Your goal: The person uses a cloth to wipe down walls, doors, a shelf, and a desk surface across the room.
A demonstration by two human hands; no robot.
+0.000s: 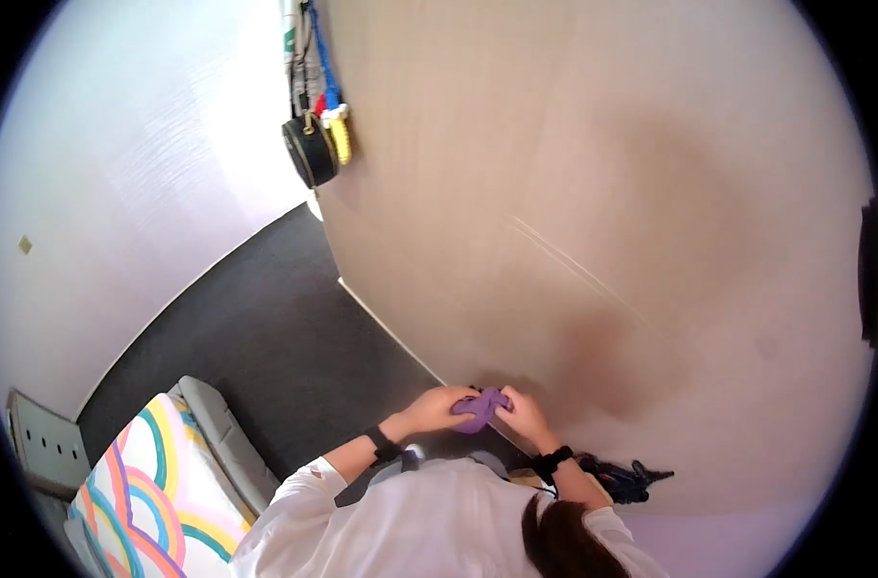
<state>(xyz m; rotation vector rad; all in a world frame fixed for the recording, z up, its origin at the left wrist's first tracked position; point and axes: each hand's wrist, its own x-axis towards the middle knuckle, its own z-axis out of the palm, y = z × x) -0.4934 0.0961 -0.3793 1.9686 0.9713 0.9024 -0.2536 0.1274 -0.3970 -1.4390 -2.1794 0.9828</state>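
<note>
A small purple piece of soft cloth is bunched up between my two hands, in front of my body. My left hand grips its left side, with the thumb laid over the fabric. On the other side, my right hand pinches the right end, its fingers curled. What kind of cloth item it is cannot be made out. Both wrists wear black bands.
A beige panel or wall rises close in front. A round black bag hangs beside a blue strap at its left edge. Left are dark floor and a bed with rainbow-patterned bedding. Black gear sits by my right arm.
</note>
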